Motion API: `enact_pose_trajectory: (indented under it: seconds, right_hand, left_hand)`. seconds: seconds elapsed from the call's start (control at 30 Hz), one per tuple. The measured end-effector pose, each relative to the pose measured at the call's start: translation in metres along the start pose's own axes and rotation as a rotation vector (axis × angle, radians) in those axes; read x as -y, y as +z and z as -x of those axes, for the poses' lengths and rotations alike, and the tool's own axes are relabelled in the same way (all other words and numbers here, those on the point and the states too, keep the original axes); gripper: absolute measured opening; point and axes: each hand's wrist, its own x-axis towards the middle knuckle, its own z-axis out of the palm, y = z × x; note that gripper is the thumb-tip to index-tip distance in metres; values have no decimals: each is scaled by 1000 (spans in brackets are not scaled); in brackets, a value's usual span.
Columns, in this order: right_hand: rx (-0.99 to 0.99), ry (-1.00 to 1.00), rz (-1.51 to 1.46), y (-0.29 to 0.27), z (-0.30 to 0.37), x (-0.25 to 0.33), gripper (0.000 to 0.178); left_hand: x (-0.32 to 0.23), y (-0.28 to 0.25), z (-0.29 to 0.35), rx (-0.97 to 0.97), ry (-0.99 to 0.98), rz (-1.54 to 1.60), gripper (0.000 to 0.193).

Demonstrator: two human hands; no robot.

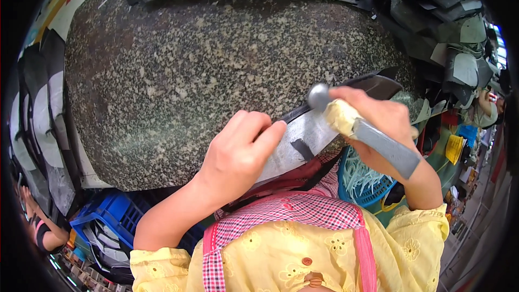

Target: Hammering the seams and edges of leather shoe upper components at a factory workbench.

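While the right hand (pixel 378 121) is closed around one hammer (pixel 386 147) with a round metal head and yellow wrapping, the left hand (pixel 238 154) is bunched at the dark edge of one grey-and-black sheet (pixel 288 141); whether it pinches that edge I cannot tell. The sheet, bearing one small black strip (pixel 302 150), lies along the near edge of one speckled stone tabletop (pixel 216 70). Similar pieces (pixel 48 105), too overlapped to count, flank three sides. One blue basket (pixel 383 190) holds pale strips (pixel 361 174); one blue crate (pixel 111 203) stands at left.

Speckled granite worktop (pixel 205 65); green floor (pixel 439 148); grey floor (pixel 469 230) farther right; bright light (pixel 500 48), right edge.
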Motion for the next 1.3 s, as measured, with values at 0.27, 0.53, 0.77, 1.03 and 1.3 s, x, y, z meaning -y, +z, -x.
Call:
enact_pose_trajectory:
  seconds: [0.27, 0.53, 0.77, 1.03, 1.3]
  right_hand:
    - [61, 35, -34, 8, -3, 12, 53]
    - [-167, -118, -48, 17, -2, 21, 50]
    - [48, -18, 12, 23, -2, 22, 55]
    - [-24, -67, 7, 25, -8, 43, 51]
    - [5, 30, 59, 13, -6, 36, 55]
  left_hand:
    - [1, -6, 2, -73, 11, -136, 26]
    - [-9, -3, 19, -91, 115, -411, 25]
    - [7, -12, 23, -83, 8, -165, 24]
    - [-3, -11, 32, -55, 134, -353, 25]
    - [9, -3, 27, -90, 65, -4, 27]
